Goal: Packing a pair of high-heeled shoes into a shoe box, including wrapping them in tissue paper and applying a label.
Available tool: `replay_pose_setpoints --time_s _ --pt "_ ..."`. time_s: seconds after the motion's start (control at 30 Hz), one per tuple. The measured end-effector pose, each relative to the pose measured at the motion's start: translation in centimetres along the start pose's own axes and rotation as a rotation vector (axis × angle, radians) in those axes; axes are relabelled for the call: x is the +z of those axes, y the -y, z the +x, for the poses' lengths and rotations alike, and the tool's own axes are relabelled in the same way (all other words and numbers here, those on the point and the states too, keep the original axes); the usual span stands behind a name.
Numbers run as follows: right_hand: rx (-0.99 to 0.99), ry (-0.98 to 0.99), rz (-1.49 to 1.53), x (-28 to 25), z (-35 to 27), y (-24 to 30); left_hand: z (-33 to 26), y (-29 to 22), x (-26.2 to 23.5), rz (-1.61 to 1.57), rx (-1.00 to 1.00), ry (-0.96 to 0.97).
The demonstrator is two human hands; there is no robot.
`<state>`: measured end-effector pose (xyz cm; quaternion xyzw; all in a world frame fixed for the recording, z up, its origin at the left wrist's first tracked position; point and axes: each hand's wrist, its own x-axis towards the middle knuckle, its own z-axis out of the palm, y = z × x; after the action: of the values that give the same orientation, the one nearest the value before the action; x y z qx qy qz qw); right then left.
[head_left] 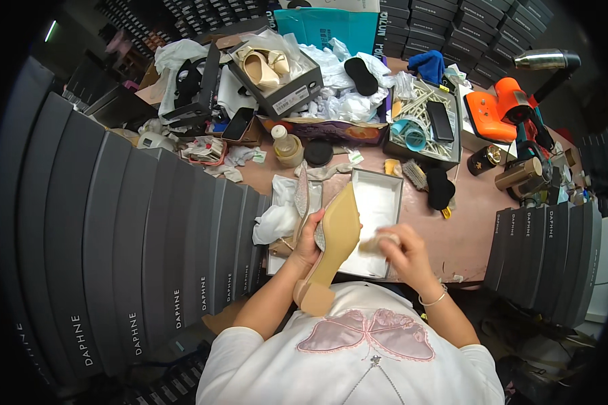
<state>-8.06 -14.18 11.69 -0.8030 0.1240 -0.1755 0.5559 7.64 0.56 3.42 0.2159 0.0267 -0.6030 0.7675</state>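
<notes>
My left hand [309,241] is closed around the middle of a low block-heeled shoe [340,226]. Its tan sole faces up, the pointed toe away from me and the heel close to my shirt; some glittery upper shows at the side. To the right of the sole, my right hand [407,255] pinches a small pale wad [378,243], blurred, perhaps a cloth or sponge. Beneath both hands lies an open grey shoe box [393,266] with a white inside. Behind my left hand, a second glittery shoe [302,192] leans beside white tissue paper [275,219].
Stacks of dark shoe boxes [132,250] wall in the left, and another stack [544,260] stands at the right. Farther back are a glue-coloured bottle [287,147], a brush [415,175], a box of white sticks [422,118] and an orange heat-gun stand [486,118].
</notes>
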Motion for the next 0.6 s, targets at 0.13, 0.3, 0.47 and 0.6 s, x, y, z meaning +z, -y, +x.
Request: replay_pose_setpoints --time_s 0.13,0.3,0.47,0.6 --pt "-0.524 0.072 -0.405 2.7 0.5 -1.4 -1.2 2.8 0.3 0.059 -0.035 -0.129" --pt "-0.363 0.049 -0.501 3.1 3.9 -4.6 -2.2 3.8 0.6 0.093 -0.041 -0.112" --pt "-0.389 0.314 -0.501 4.2 1.6 -3.0 -2.7 2.5 1.4 0.228 -0.005 -0.140" --pt "-0.225 0.107 -0.597 3.6 4.8 -4.0 -2.6 4.0 -0.1 0.219 0.003 -0.235"
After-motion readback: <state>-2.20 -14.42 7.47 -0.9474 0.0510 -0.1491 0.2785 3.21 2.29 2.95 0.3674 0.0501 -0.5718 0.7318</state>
